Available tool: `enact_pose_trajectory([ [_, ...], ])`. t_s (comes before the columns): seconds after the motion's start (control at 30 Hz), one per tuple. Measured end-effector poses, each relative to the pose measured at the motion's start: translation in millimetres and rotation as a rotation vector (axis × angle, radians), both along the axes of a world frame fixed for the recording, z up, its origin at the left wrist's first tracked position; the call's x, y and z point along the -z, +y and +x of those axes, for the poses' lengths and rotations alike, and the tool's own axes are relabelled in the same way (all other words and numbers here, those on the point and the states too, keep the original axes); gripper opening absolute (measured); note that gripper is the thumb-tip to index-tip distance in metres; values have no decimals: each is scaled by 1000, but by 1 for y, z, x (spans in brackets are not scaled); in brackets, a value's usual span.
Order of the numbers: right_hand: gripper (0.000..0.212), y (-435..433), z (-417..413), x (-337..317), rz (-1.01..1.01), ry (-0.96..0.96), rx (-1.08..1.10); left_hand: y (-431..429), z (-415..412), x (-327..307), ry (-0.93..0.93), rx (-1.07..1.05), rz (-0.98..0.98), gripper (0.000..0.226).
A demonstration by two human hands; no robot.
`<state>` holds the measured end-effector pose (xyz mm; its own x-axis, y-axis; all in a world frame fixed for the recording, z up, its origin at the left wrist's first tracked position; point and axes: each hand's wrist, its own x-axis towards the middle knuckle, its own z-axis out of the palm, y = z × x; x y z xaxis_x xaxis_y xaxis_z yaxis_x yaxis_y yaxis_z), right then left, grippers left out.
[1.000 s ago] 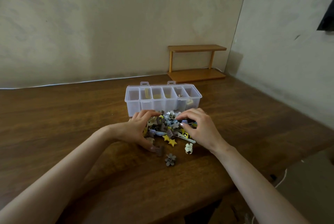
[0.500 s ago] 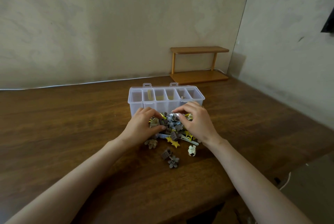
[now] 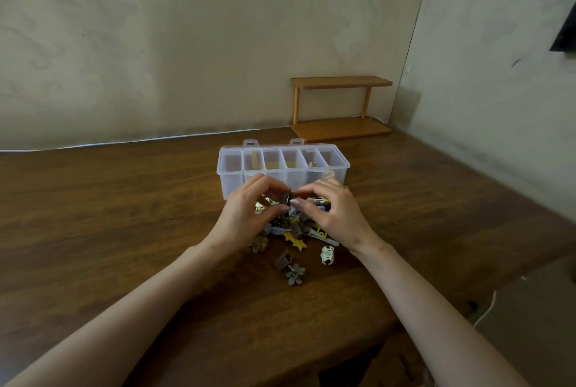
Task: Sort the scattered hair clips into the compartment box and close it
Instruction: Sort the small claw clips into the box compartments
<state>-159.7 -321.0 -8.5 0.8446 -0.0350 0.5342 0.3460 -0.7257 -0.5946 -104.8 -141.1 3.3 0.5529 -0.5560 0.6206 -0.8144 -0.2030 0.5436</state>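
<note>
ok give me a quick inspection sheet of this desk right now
surface: wooden table, dark brown.
job's things: clear compartment box open, few pieces inside; pile of hair clips in front of it, some strays nearer.
clutter: wooden shelf at the back corner.
grippers: left hand and right hand both pinch one dark clip above the pile.
cables: white cord along the table's back edge; second cord low right.
surroundings: plain walls; dark object upper right, cut off.

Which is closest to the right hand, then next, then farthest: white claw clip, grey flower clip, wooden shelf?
1. white claw clip, beside the right hand's wrist.
2. grey flower clip, nearer the person, leftward.
3. wooden shelf, far back on the right.
</note>
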Motion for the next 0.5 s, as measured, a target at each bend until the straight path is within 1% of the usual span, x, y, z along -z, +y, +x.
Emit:
enact_pose_trajectory([
  [0.07,42,0,0,0,-12,11,-10,0,-3,-1,11,24,-28,25],
  [0.13,40,0,-1,-1,-14,0,-17,0,-5,-2,26,34,-34,27],
  [0.27,21,1,-5,-5,52,-15,-2,-3,-6,1,112,-6,7,43],
  [0.33,18,-4,-7,-7,173,-41,47,-2,-3,5,118,-42,93,37],
  [0.4,19,-12,-9,-10,326,-77,141,-1,0,8,58,-47,241,30],
  [0.47,19,-24,-9,-12,431,-120,261,0,1,10,-2,-14,372,40],
  [0.5,18,-30,-8,-13,451,-127,321,0,1,12,-21,0,407,44],
])
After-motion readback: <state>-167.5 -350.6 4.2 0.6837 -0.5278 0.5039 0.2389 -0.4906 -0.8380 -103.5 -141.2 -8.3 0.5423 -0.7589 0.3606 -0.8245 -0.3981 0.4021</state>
